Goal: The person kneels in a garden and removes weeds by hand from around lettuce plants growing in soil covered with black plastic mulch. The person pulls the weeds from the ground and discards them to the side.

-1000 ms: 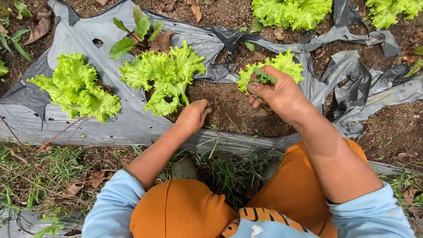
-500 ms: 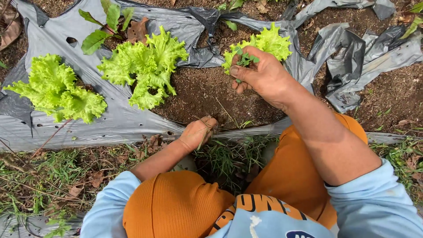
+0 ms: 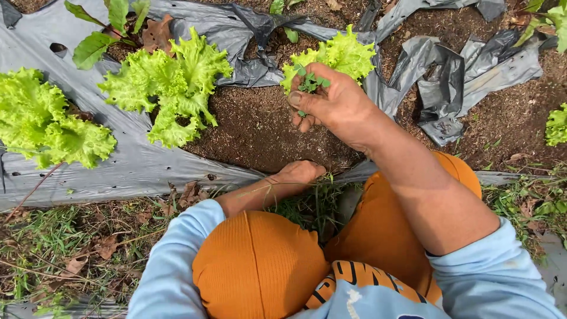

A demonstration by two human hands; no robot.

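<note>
The left hand point(image 3: 300, 173) reaches down, fingers curled into the grass point(image 3: 313, 204) at the edge of the grey plastic mulch point(image 3: 136, 168). The right hand point(image 3: 331, 103) hovers above bare soil point(image 3: 260, 133), clenched around small green weeds point(image 3: 308, 81), just before a lettuce point(image 3: 339, 54).

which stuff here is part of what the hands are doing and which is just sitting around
In hand:
right hand clutching small green weeds
left hand down in the grass

Just there:
lettuce plants
grey plastic sheet
dry leaves
</note>
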